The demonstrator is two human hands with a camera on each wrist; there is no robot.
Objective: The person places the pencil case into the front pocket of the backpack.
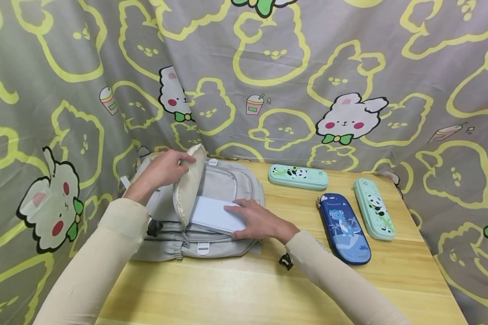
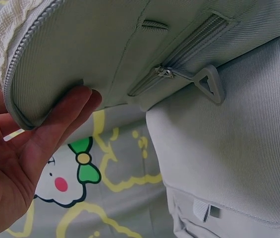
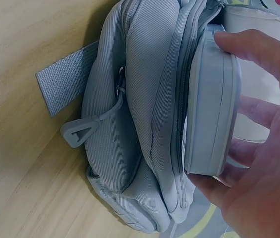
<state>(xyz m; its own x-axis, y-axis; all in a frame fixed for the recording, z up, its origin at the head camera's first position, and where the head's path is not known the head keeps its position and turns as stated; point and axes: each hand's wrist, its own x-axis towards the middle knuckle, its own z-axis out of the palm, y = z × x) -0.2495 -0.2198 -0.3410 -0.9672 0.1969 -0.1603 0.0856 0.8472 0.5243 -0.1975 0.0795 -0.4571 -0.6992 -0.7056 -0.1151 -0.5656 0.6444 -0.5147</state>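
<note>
A grey backpack (image 1: pixel 158 250) lies on the wooden table, its zipped front panel (image 1: pixel 194 183) folded up and showing a cream lining. My left hand (image 1: pixel 164 169) pinches the edge of that panel; in the left wrist view, fingers (image 2: pixel 73 106) are on its outer face beside a small zipped pocket (image 2: pixel 184 54). My right hand (image 1: pixel 260 220) grips a flat, pale box-shaped case (image 1: pixel 217 214) that lies partly within the opened compartment. Seen from the right wrist, the thumb and fingers span the case (image 3: pixel 211 99) beside the open zip. Its inner end is hidden by the panel.
Right of the backpack lie a mint panda pencil case (image 1: pixel 298 177), a dark blue dinosaur pencil case (image 1: pixel 345 230) and another mint panda pencil case (image 1: pixel 374 208). A patterned grey curtain (image 1: pixel 276 67) hangs behind and at both sides of the table (image 1: pixel 227 293).
</note>
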